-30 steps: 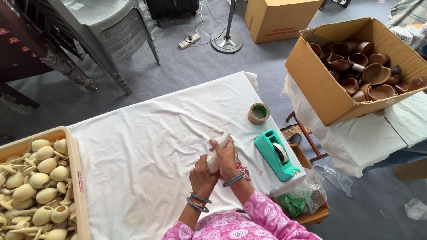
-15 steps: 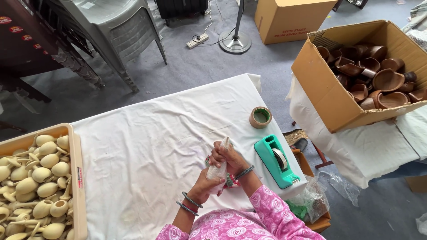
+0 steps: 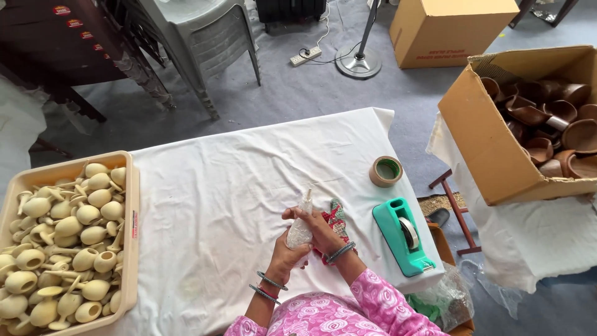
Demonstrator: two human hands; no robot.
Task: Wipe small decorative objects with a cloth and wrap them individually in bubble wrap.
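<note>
Hands hold one pale clay piece (image 3: 300, 229) wrapped in clear plastic, its thin stem pointing up and away. Left hand (image 3: 287, 252) grips the round bottom from below, and right hand (image 3: 317, 229) wraps its side, above the white cloth (image 3: 217, 205) and near the green tape holder (image 3: 403, 235).

Hands (image 3: 305, 239) hide most of the wrapped piece (image 3: 300, 229).

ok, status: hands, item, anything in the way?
Left hand and right hand both grip the wrapped cream piece. Held over white cloth. Tape dispenser sits apart, nothing blocking.
</note>
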